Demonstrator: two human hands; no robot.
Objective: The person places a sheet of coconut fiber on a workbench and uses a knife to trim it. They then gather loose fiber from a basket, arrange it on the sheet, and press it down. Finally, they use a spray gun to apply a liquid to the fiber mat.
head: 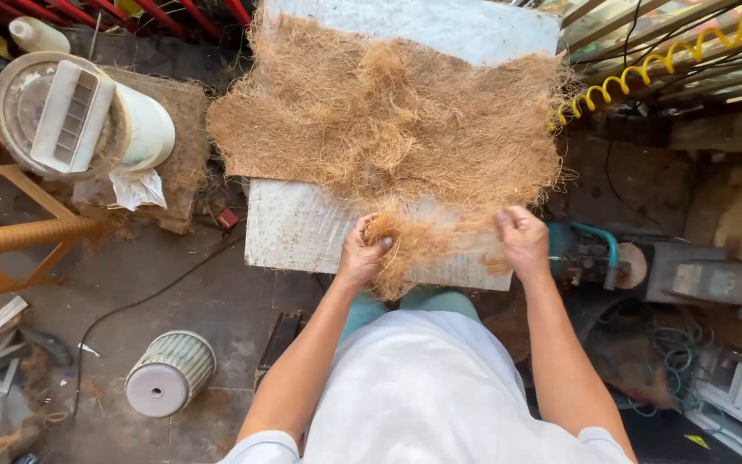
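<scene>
Seen from above: a big flat mat of brown fuzzy fibre [388, 112], spread over a pale grey board [302, 228] that serves as the bench. Hangs past the board's left and right edges, with loose strands sticking out all round. Only a bare strip of board showing at the near edge and at the top.

Left hand [362, 253] at the near edge of the mat, fingers [381, 245] curled shut on a clump of fibre [401, 249]. Right hand [523, 241] just beside, at the same edge, fingers pressed together on more of the fibre, thumb on top. Clump hanging down between both hands, over the board's near edge.

Not much open room. Dark floor [216, 301] free only on the near left. On it, a ribbed white round filter can [169, 374] on its side, well apart from the hands. Black cable [148, 296] running across the floor.

Far left, a white bucket [143, 129] on its side with a white slatted part [70, 116] in its mouth; what else is inside cannot be told. White crumpled paper [135, 185] under it. Orange wooden frame [10, 232] near the left edge.

On the right, close to the board, a grey machine with a teal hose [599, 245]. Yellow curly hose [646, 64] up top right. No labels clear enough to tell.
</scene>
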